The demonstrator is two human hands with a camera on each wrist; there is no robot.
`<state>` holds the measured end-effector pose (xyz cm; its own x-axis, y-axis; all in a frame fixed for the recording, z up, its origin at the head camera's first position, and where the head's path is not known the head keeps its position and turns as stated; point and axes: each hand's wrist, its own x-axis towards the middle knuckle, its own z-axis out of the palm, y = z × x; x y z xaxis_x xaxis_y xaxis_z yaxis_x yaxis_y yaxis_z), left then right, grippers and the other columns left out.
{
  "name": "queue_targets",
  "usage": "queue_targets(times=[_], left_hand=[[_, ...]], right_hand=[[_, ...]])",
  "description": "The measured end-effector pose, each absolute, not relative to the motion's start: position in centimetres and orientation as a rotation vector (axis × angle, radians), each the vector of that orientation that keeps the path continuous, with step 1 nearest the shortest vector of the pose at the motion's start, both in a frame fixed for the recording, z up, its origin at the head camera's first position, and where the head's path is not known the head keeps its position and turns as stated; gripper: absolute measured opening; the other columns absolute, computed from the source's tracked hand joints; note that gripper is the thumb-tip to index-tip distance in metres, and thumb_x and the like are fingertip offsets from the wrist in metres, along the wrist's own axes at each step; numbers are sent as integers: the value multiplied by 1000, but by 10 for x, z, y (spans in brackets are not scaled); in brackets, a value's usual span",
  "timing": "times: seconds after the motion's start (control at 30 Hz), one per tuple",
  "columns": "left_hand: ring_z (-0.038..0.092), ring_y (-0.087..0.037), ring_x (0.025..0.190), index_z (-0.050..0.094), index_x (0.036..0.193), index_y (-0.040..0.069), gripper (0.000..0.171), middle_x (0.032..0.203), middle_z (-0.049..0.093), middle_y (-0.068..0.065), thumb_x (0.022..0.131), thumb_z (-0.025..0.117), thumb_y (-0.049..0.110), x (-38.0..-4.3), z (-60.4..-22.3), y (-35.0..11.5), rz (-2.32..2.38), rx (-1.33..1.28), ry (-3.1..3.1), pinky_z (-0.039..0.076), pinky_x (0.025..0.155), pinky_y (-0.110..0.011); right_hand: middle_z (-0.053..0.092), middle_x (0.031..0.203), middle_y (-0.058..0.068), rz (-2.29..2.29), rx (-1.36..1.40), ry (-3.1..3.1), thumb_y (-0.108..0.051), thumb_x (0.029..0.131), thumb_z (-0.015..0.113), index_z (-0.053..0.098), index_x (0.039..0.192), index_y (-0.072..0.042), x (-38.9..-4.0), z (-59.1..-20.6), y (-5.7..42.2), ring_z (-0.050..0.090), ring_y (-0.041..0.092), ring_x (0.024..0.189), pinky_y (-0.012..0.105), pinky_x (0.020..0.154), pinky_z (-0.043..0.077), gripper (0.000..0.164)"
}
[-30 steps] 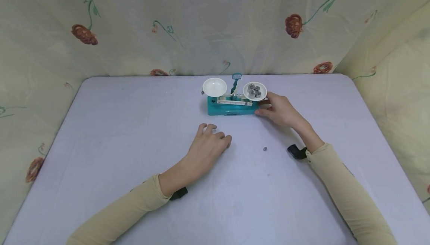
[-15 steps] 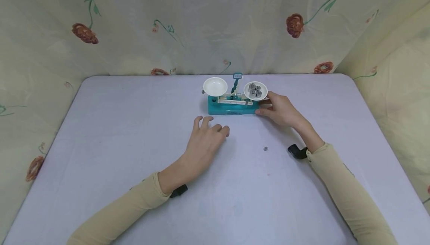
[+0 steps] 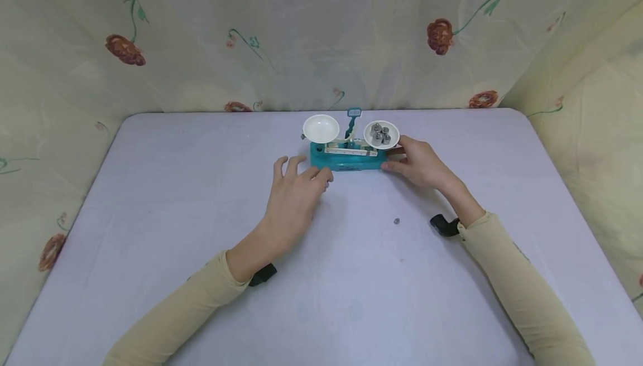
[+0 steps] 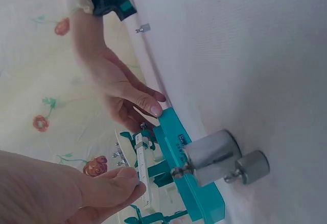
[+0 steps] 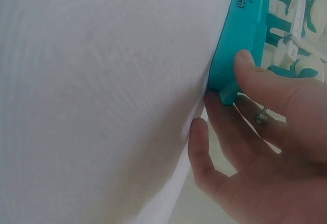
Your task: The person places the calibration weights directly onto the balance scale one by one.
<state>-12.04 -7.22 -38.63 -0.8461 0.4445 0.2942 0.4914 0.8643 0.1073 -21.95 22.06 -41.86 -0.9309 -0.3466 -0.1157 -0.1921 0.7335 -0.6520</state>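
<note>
A small teal balance scale (image 3: 348,160) stands near the table's far edge. Several metal weights (image 3: 380,135) sit in its right white pan; the left pan (image 3: 321,129) holds nothing. My right hand (image 3: 422,166) grips the base's right end, thumb on its front. My left hand (image 3: 293,201) hovers in front of the scale's left side, its thumb and a finger meeting at the tips; I cannot tell if anything is between them. The left wrist view shows a large weight (image 4: 213,157) and a smaller weight (image 4: 252,168) upright on the table, hidden under that hand in the head view.
One tiny weight (image 3: 396,221) lies on the white-covered table (image 3: 166,187), right of centre. Black wrist mounts (image 3: 444,226) stick out below both sleeves. A cream curtain with printed flowers (image 3: 281,31) rises behind the table and along its sides.
My left hand has moved away from me and slightly left, up to the scale's front left. The right hand, the scale and the loose tiny weight have stayed put.
</note>
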Motion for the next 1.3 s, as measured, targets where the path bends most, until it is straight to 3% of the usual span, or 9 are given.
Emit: queue_targets(times=[0.47,0.73,1.3], left_hand=[[61,-43,135,75,120,14,24,115,83,-7,98,79,8,-130,-377,-77,-231,-657,-2775,43,117,-64],[60,-43,137,75,125,14,21,120,82,-9,105,70,14,-138,-368,-80,-291,-618,-2791,42,119,-65],[58,-41,140,74,126,18,24,123,81,-9,102,74,18,-155,-356,-88,-404,-553,-2780,41,120,-63]], right_hand=[[54,158,29,-975,-418,2702,-13,103,73,40,161,2,-219,-417,220,58,48,143,60,117,51,68],[54,158,30,-969,-424,2707,-13,103,74,40,162,1,-220,-419,220,59,48,143,60,116,52,69],[55,157,29,-969,-429,2707,-13,103,73,40,161,1,-221,-419,220,59,48,143,60,116,52,68]])
